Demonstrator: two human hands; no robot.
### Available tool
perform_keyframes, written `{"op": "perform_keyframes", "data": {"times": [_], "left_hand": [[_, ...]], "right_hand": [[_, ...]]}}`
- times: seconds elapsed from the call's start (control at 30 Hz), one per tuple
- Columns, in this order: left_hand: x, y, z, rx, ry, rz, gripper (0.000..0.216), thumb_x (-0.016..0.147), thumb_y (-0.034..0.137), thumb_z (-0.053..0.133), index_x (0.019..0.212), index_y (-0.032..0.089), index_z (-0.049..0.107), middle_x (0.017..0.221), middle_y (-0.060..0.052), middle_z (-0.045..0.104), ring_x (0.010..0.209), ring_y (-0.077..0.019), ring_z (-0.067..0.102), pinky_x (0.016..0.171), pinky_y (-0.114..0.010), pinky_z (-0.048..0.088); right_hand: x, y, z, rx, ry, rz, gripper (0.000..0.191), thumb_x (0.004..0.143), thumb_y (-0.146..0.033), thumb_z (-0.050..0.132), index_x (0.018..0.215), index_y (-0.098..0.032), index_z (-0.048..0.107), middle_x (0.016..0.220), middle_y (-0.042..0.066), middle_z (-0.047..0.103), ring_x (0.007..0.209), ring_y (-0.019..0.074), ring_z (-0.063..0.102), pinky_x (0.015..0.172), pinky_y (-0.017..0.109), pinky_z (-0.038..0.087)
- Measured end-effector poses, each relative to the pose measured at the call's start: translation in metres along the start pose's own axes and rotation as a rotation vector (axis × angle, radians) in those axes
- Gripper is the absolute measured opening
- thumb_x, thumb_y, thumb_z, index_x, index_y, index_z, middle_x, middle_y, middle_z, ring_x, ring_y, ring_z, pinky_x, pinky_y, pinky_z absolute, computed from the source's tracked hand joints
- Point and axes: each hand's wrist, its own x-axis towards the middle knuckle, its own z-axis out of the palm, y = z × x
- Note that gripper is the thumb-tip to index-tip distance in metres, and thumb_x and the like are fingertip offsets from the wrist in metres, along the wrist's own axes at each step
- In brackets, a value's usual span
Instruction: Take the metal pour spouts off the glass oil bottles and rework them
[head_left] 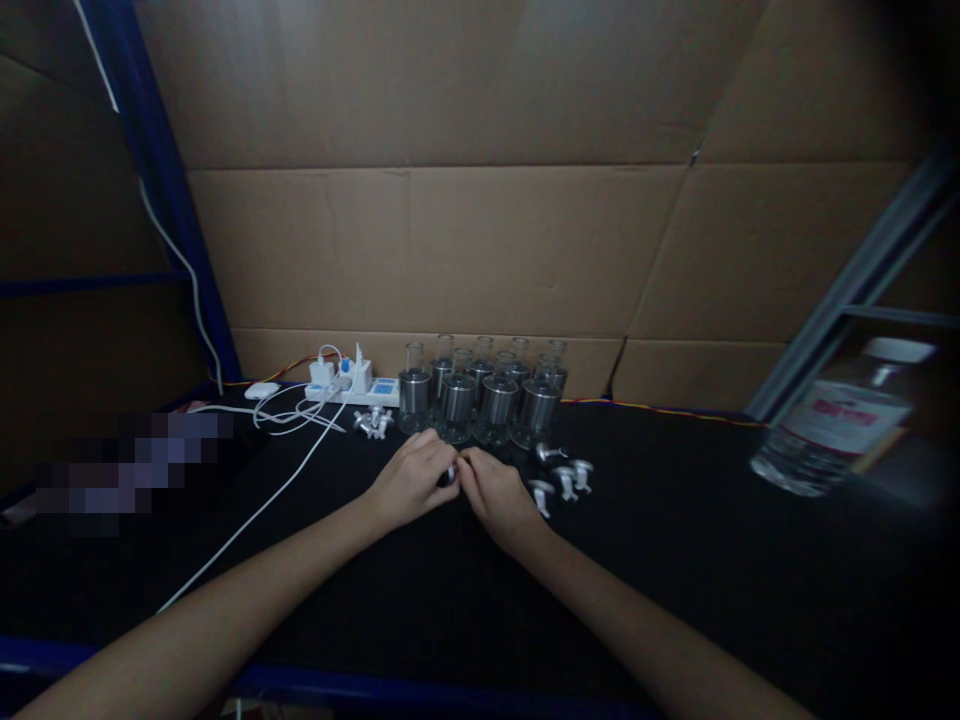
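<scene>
My left hand [420, 475] is closed around a small silvery part [448, 475], of which only a bit shows between thumb and fingers. Fingertips meeting it, my right hand [499, 495] is closed too; what it pinches, if anything, is hidden. Just behind both hands stand several upright glass vessels [497, 405] with narrow clear necks and brushed-metal bands. Small silver pronged fittings [566, 482] lie on the black tabletop [450, 610] to the right of my right hand. More such fittings [373, 423] are grouped left of the vessels.
A white power strip [386, 391] with plugged-in chargers and loose white cables [289, 475] is at the back left. On the right stands a large clear bottle [836, 420] with a red-and-white label. A cardboard wall [420, 250] closes the back; blue posts [176, 180] frame the left.
</scene>
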Motion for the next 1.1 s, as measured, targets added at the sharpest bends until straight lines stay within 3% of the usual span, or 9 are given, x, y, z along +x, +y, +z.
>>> {"op": "perform_keyframes", "data": {"times": [0.4,0.73,1.0,1.1], "left_hand": [[0.001,-0.005,0.0,0.031,0.109,-0.207,0.014,0.076,0.028,0.046,0.076,0.017,0.053,0.068,-0.002,0.052,0.068,-0.0156,0.046,0.061,-0.027,0.034],[0.001,-0.007,0.001,-0.06,0.118,-0.162,0.011,0.077,0.025,0.045,0.077,0.016,0.053,0.068,-0.001,0.054,0.067,-0.0144,0.048,0.063,-0.027,0.034],[0.001,-0.008,0.003,-0.071,0.139,-0.159,0.011,0.077,0.025,0.045,0.075,0.016,0.052,0.069,-0.001,0.055,0.067,-0.0144,0.049,0.063,-0.027,0.035],[0.0,-0.008,0.002,-0.031,0.118,-0.153,0.012,0.078,0.026,0.044,0.075,0.016,0.051,0.068,-0.001,0.053,0.066,-0.0144,0.048,0.063,-0.028,0.034]], "right_hand": [[0.001,0.007,0.0,0.286,0.224,0.018,0.019,0.078,-0.023,0.043,0.095,-0.014,0.047,0.073,0.003,0.054,0.064,0.0109,0.053,0.06,0.021,0.044],[0.004,0.011,0.001,0.334,0.166,0.009,0.018,0.078,-0.019,0.042,0.094,-0.016,0.049,0.074,0.003,0.054,0.066,0.012,0.053,0.062,0.023,0.044],[0.004,0.009,-0.004,0.253,0.143,-0.019,0.014,0.081,-0.02,0.038,0.078,-0.016,0.051,0.072,0.004,0.054,0.069,0.0127,0.052,0.063,0.023,0.041],[0.003,0.007,-0.005,0.275,0.136,-0.006,0.014,0.081,-0.023,0.039,0.08,-0.016,0.05,0.072,0.003,0.053,0.066,0.0117,0.051,0.061,0.022,0.041]]}}
